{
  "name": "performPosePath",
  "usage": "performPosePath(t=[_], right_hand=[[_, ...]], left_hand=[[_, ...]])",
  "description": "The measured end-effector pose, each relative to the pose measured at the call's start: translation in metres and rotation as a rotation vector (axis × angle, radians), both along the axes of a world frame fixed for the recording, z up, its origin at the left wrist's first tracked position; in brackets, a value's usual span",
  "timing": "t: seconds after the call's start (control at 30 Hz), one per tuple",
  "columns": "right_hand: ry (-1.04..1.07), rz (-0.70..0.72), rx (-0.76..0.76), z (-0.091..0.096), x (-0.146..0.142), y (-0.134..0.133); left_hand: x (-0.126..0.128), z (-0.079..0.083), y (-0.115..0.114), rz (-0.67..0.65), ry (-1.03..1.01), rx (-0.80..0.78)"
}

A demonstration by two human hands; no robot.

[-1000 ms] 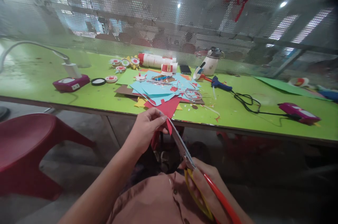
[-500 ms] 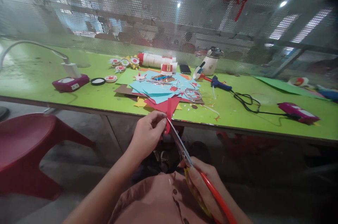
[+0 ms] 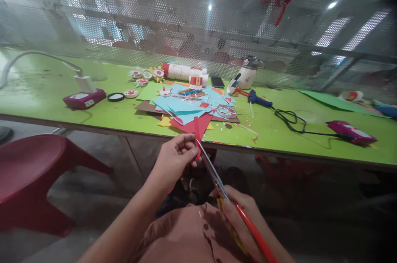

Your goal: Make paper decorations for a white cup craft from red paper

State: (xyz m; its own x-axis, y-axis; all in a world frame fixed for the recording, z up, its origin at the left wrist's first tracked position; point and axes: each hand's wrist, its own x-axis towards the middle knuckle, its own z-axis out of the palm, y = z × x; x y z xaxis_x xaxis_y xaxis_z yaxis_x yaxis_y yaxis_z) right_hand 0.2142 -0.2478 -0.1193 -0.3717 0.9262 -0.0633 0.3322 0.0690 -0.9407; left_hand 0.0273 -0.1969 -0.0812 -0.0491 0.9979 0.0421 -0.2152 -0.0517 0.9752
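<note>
A narrow red paper strip (image 3: 196, 127) is pinched in my left hand (image 3: 176, 153), just in front of the table edge, its upper end sticking up. My right hand (image 3: 237, 205) is closed round the handles of a pair of scissors (image 3: 214, 172) with one red and one yellow handle. The blade tips touch or nearly touch the strip beside my left fingertips; whether they are cutting it I cannot tell. Behind the strip, a red paper sheet (image 3: 203, 124) and light blue sheets (image 3: 173, 106) lie in a pile with scraps on top.
On the green table (image 3: 93, 120), a hot glue gun (image 3: 259, 98) lies right of the pile, its black cable running to a purple power socket (image 3: 352, 132). A flask (image 3: 246, 73) and a phone (image 3: 217, 82) stand behind. At left are another purple socket (image 3: 84, 98) and a red stool (image 3: 31, 163).
My left fingers have shifted on the red strip, the lower ones now more spread. The strip has tilted a little to the left, and the scissors have moved slightly with it.
</note>
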Motion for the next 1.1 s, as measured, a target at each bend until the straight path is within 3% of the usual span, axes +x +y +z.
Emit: performPosePath(t=[0.6, 1.1], right_hand=[[0.053, -0.029, -0.066, 0.0011, -0.0005, -0.0011], [0.027, -0.010, 0.021, -0.0014, -0.0014, -0.0008]], left_hand=[[-0.0018, -0.0034, 0.0004, -0.036, -0.058, -0.040], [-0.0030, -0.0053, 0.0017, -0.045, -0.058, -0.043]])
